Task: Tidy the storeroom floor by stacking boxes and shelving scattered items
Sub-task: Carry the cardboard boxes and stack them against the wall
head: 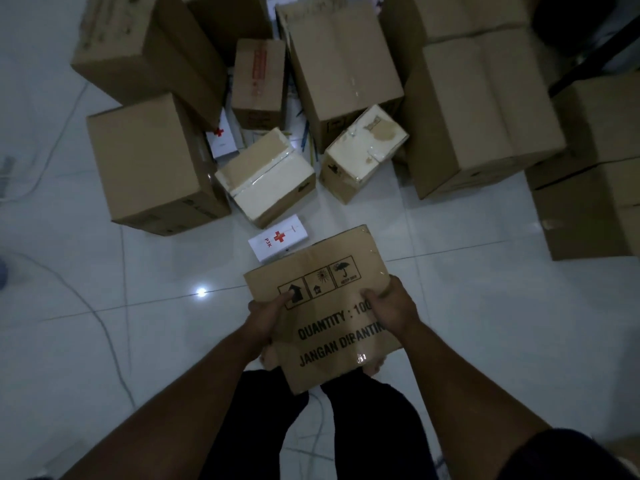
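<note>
A brown cardboard box printed with black handling symbols and "QUANTITY : 100" (322,306) was held at near centre, above the white tiled floor (104,271) and in front of the dark trousers (263,427). The printed face was turned up and tilted toward the camera. The left hand (268,318) was seen grasping the box's left edge, thumb laid on the printed face. The right hand (393,306) was clamped on the right edge, fingers curled over it.

Just beyond the held box's far edge, a flat white box marked with a red cross and "P3K" (278,239) was noted lying on the floor. A second white red-cross box (221,136) was wedged farther back, between larger cartons.

Two small cartons with cream tops and clear tape were recorded at centre: one (265,174) just beyond the P3K box, the other (363,147) to its right, tilted. A large plain brown carton (152,164) was set at left, touching the first small carton. A narrow brown carton with red print (258,83) and a tall taped carton (343,64) were placed at far centre. A wide brown carton (485,116) was found at right, with stacked cartons (595,168) beside it at the far right edge.

Thin pale cables (104,323) were seen trailing across the floor at left
</note>
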A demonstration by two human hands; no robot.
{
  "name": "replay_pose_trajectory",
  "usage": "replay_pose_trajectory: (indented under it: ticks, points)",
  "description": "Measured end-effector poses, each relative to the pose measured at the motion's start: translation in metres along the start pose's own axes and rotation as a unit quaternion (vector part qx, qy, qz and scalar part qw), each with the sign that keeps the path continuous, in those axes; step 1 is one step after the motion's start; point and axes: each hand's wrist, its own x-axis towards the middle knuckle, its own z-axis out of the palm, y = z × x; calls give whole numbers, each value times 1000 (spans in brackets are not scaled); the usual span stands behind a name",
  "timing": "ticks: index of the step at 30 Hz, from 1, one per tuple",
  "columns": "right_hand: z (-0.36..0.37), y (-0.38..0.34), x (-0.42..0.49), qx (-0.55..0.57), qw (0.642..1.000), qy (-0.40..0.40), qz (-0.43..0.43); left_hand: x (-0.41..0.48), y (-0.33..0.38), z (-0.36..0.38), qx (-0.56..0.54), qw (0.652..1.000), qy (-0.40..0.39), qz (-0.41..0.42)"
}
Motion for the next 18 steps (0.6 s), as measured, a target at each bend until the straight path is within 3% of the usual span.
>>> replay_pose_trajectory:
  ticks: [9,18]
  points:
    - [-123,4,-140,100,990,67,68,-173,57,33,136,982,-101,81]
    - [-214,42,-258,214,954,195,85,-275,94,118,323,911,-148,210]
